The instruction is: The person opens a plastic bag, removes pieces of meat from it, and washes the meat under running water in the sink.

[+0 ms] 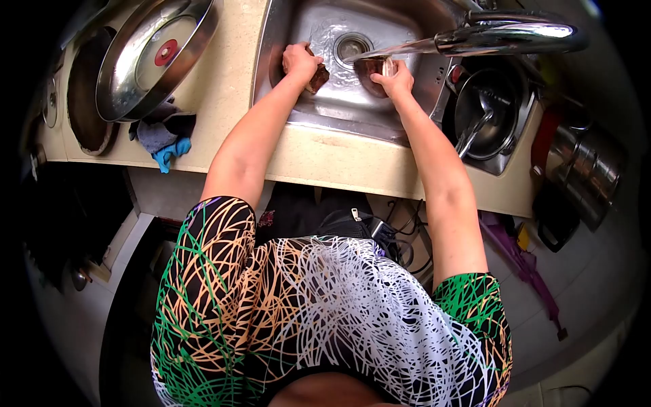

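Note:
Both hands reach into a steel sink (325, 123). My left hand (300, 63) is closed on a dark reddish-brown piece (317, 79) with a glossy surface, held near the sink's left side. On the right, my right hand (397, 80) grips a brown, rounded, bowl-like piece (368, 72) with a pale edge by the thumb. What exactly these two pieces are I cannot tell. A stream of water from the chrome faucet (508, 37) falls between the hands, close to the drain (352, 47) and right at the brown rounded piece.
Left on the counter (234, 74) stand a large tilted steel pan or lid (146, 81) and a dark round pan (85, 112), with grey and blue cloths (169, 146) by the edge. A black pan (483, 108) with a ladle sits right of the sink. Below lies a purple umbrella (519, 261).

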Demonstrator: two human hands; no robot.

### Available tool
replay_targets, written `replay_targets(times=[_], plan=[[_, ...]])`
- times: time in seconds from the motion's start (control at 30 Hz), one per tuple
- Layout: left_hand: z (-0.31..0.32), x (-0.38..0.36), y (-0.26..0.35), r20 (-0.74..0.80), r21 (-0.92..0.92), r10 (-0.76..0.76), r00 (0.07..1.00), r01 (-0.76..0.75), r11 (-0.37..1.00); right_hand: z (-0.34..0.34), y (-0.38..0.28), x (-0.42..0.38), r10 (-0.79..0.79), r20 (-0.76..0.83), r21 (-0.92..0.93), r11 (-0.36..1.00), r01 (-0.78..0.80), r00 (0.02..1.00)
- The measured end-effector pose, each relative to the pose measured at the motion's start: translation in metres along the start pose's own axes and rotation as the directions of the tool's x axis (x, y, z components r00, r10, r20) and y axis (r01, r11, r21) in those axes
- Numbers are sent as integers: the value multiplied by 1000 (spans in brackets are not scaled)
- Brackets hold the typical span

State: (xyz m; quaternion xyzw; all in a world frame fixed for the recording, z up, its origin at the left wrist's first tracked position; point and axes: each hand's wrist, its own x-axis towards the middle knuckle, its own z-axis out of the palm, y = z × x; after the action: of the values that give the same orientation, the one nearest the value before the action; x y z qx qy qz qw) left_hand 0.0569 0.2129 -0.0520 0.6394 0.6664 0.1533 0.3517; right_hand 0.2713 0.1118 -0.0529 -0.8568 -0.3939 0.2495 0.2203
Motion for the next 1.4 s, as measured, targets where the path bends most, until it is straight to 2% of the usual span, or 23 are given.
replay_targets(times=[0.03,0.07,0.1,0.13,0.17,0.23,0.27,0.3,0.37,0.4,0.47,0.5,0.57,0.63,0.73,0.77,0.87,0.93,1.0,1.1,1.17,1.2,1.4], plan=[[4,0,0,-1,0,0,1000,0,1000,0,0,-4,-29,-1,81,996,29,1000],[12,-2,2,-130,115,152,980,-137,984,-1,1,-8,-30,-1,82,996,30,1000],[15,-6,6,-237,244,310,921,-253,936,-3,1,-11,-25,74,332,943,-1,997],[17,-8,9,-267,164,408,873,-376,912,-5,1,-14,-39,147,557,829,-50,988],[19,-8,13,-267,165,408,873,-375,912,-6,1,-14,-39,148,557,829,-50,988],[22,-10,26,-238,-133,480,844,-518,845,-7,-3,-16,-104,263,702,702,-117,959],[24,-15,30,-2,-349,377,926,-354,868,-6,-6,-16,-128,271,721,684,-113,954],[25,-27,40,100,-467,261,960,-186,865,-4,-6,-16,-126,270,722,683,-114,954],[51,-20,32,299,-625,206,932,28,780,-3,-6,-15,-251,296,754,654,-64,921],[47,-22,34,300,-623,206,931,28,782,-6,-8,-16,-251,316,750,656,-79,915],[26,-27,42,594,-757,165,787,478,445,-9,-8,-18,-268,333,762,641,-91,904],[21,-23,41,596,-755,165,786,479,447,-10,-9,-20,-287,350,772,627,-101,892],[10,-16,39,741,-605,129,659,572,554,-13,-13,-23,-299,383,749,655,-104,874],[-2,-17,34,711,-599,115,693,512,616,-15,-24,-29,-319,423,721,686,-101,848],[-14,-20,35,594,-532,259,762,131,836,-14,-33,-37,-381,420,694,719,-22,824],[-13,-24,39,597,-530,259,759,131,838,-15,-33,-38,-379,427,710,703,-45,821],[-6,-36,55,339,-251,297,893,-218,943,-12,-22,-30,-369,419,676,737,-13,830],[-4,-37,62,351,-209,275,895,-211,955,-19,-25,-33,-361,403,620,784,40,841],[-2,-35,64,359,-167,251,899,-203,965,-27,-26,-38,-340,444,687,723,-71,829],[-2,-25,56,424,-303,278,862,-154,940,-23,-14,-29,-415,396,694,720,29,819],[-1,-21,45,547,-567,289,785,94,818,-22,-11,-30,-388,413,687,726,-2,824],[-5,-21,46,589,-582,262,764,177,794,-22,-11,-31,-361,429,681,732,-34,828],[-26,-28,46,699,-577,268,663,302,759,-24,-9,-37,-427,378,771,637,-24,821]])
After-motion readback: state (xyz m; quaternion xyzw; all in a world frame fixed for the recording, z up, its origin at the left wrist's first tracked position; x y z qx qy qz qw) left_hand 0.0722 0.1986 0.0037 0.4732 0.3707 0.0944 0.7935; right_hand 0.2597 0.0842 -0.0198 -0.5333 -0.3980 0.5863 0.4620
